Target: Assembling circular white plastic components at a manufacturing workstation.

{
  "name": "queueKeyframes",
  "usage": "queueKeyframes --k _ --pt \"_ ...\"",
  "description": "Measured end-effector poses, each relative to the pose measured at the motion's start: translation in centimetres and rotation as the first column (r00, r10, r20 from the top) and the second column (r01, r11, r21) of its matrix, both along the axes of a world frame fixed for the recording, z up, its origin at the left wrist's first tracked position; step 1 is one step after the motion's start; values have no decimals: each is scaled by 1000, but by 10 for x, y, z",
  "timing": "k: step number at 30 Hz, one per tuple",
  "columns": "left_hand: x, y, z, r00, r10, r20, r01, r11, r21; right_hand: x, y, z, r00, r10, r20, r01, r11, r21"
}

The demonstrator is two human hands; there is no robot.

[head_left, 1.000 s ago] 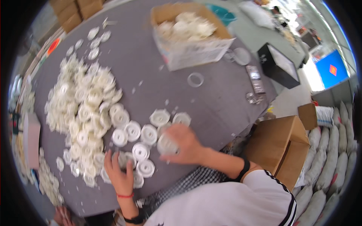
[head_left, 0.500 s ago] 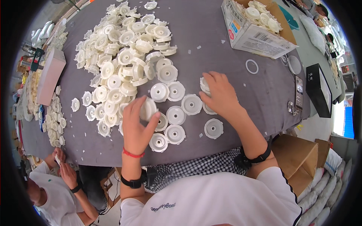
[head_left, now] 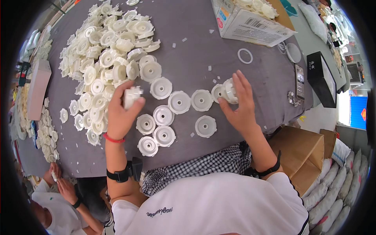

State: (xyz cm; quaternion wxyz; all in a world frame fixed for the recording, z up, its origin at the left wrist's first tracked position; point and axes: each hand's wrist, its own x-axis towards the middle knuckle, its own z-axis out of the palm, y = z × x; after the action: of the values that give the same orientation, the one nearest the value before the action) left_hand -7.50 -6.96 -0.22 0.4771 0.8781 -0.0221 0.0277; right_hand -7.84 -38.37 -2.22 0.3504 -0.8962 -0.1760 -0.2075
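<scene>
My left hand (head_left: pixel 119 115) is closed on a white plastic disc (head_left: pixel 132 96), held tilted nearly on edge beside the heap. Whether more than one is stacked in that grip I cannot tell. The fingers and thumb of my right hand (head_left: pixel 242 103) are closed around another white disc (head_left: pixel 230 91), also tilted. A flat disc (head_left: pixel 217 94) lies partly behind it. Between my hands several round flanged discs with centre holes lie flat, among them one in the middle (head_left: pixel 179 102) and one nearer me (head_left: pixel 205 126).
A large heap of cream discs (head_left: pixel 105 51) covers the left of the grey cloth (head_left: pixel 184 62). At the back right stands a carton (head_left: pixel 254 29) holding more discs. A white ring (head_left: pixel 245 56), a phone (head_left: pixel 299 81) and a black box (head_left: pixel 322 78) lie rightward. A co-worker sits lower left.
The view has shifted, moving the scene leftward. My left hand has lifted a disc and holds it tilted near the heap. The disc at my right hand now stands tilted in its grip.
</scene>
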Motion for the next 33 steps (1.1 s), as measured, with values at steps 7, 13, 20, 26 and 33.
queueKeyframes --k 7,13,20,26,33 --pt "-59 6 -15 894 -304 -330 -399 -199 -895 -8 14 4 917 166 -361 185 626 758" --pt "-76 -37 -26 911 -383 -154 -315 -404 -859 -24 62 23 797 502 -337 30 525 851" --pt "-73 -57 -18 855 -491 -164 -348 -310 -885 -38 92 26 850 520 -84 -260 553 791" --pt "-77 -62 -19 837 -437 -331 -394 -58 -917 -31 87 17 821 556 -127 -499 808 313" --pt "-78 -62 -19 819 -568 -87 -327 -336 -883 -33 81 25 745 617 -254 107 266 958"
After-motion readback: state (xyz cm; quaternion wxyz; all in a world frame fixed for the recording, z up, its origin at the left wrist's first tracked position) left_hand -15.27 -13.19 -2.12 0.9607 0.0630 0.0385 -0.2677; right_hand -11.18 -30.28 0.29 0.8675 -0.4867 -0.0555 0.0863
